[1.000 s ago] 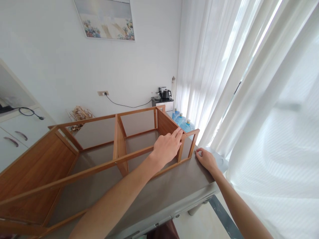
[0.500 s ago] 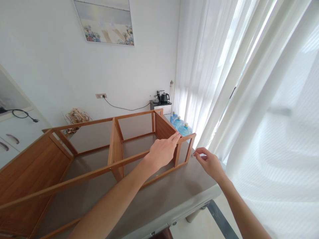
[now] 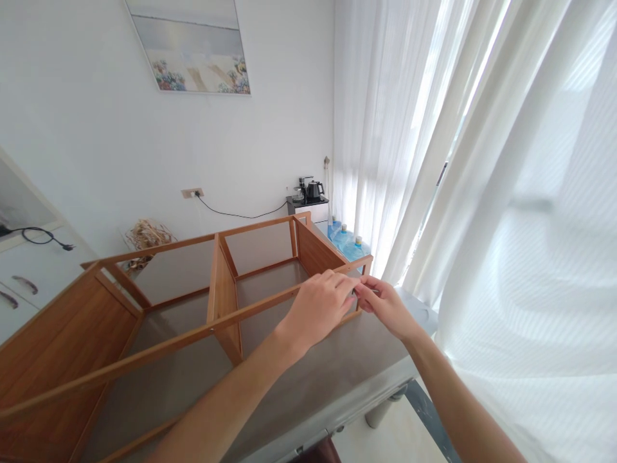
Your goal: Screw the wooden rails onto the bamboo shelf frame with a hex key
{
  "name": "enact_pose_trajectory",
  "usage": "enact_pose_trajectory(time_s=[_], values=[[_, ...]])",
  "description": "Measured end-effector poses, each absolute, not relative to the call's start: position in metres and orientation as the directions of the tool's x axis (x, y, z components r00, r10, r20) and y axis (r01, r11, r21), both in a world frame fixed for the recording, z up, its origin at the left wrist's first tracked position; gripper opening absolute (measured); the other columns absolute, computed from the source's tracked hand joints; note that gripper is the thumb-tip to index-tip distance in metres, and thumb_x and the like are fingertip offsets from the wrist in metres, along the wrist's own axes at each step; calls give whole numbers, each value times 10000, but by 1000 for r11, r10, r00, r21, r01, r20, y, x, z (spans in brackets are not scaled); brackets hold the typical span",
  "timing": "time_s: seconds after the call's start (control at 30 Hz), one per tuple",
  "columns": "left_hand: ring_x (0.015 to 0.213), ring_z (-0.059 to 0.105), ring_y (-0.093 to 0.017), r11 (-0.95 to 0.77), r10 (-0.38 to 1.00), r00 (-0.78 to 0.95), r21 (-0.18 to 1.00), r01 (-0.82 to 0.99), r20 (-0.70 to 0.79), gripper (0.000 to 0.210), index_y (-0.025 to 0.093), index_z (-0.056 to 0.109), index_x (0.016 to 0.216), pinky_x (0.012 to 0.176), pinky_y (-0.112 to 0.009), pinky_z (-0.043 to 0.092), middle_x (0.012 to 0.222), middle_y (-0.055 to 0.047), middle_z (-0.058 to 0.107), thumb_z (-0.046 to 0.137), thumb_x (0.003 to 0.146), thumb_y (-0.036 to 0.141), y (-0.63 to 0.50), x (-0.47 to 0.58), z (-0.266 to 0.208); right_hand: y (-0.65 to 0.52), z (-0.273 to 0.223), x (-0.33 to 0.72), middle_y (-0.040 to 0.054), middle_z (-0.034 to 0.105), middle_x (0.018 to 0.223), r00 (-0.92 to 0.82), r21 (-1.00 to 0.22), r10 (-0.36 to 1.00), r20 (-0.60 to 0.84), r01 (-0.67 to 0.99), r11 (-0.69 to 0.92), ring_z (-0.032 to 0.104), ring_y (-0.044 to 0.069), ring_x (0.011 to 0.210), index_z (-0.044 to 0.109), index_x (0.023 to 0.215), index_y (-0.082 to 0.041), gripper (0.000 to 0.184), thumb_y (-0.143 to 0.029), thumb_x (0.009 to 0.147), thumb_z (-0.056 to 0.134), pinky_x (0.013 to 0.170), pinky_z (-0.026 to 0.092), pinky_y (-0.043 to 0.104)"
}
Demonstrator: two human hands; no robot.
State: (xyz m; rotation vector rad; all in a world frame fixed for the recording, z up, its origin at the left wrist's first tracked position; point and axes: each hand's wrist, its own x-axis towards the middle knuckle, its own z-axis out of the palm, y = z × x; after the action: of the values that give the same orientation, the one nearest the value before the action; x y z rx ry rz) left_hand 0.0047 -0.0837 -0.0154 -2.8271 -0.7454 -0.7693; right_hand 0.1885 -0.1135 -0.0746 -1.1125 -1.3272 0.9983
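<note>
A brown wooden shelf frame point(image 3: 164, 346) lies on its side on a grey-topped table point(image 3: 337, 361), with wooden panels set between its rails. Over the frame's right end, my left hand point(image 3: 318, 307) has its fingers bent and drawn together, the tips meeting those of my other hand. My right hand point(image 3: 388, 308) is closed in a pinch at the same spot, just in front of the end post. Small silvery metal pieces showed in its fingers a moment ago; now the fingers mostly cover them.
Blue water bottles point(image 3: 343, 238) stand beyond the frame's right end, near a small cabinet bearing a black kettle point(image 3: 315, 190). White curtains point(image 3: 520, 212) hang at the right. Dried plants point(image 3: 148, 236) sit behind the frame, and a white cupboard point(image 3: 29, 273) is at left.
My left hand has come off the frame's end rail and drawn back slightly. My right hand has moved left and up, so that the fingertips of both hands meet. The view has shifted a little.
</note>
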Motion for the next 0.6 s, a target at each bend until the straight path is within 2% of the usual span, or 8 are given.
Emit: enact_pose_trajectory(time_s=[0.2, 0.37, 0.47, 0.6], values=[[888, 655, -175, -882, 440, 727, 101, 460, 526, 204, 204, 682, 1020, 800, -301, 522, 963, -20, 737, 480, 995, 200, -86, 9, -25, -110, -68, 194, -55, 436, 633, -93, -990, 987, 133, -49, 129, 300, 75, 549, 595, 821, -180, 397, -569, 826, 672, 532, 230, 250], [834, 684, -166, -835, 532, 635, 221, 505, 560, 230, 232, 708, 1032, 737, -278, 521, 897, -13, 746, 481, 1000, 231, -85, 11, -24, -104, -70, 197, -62, 403, 619, -142, -988, 981, 131, -104, 117, 291, 72, 536, 604, 835, -181, 392, -563, 823, 688, 521, 209, 249], [831, 686, -165, -821, 543, 605, 217, 528, 583, 230, 225, 712, 988, 731, -278, 517, 880, -12, 747, 482, 996, 225, -85, 14, -27, -100, -73, 197, -56, 435, 598, -104, -988, 986, 130, -94, 120, 326, 75, 521, 604, 799, -186, 410, -589, 821, 675, 511, 252, 247], [837, 676, -158, -806, 554, 561, 228, 546, 615, 197, 224, 709, 913, 725, -271, 516, 889, -5, 744, 522, 969, 196, -84, 15, -31, -105, -70, 196, -14, 571, 629, -77, -989, 986, 147, -15, 146, 493, 112, 577, 658, 877, -188, 432, -618, 839, 633, 557, 374, 260]])
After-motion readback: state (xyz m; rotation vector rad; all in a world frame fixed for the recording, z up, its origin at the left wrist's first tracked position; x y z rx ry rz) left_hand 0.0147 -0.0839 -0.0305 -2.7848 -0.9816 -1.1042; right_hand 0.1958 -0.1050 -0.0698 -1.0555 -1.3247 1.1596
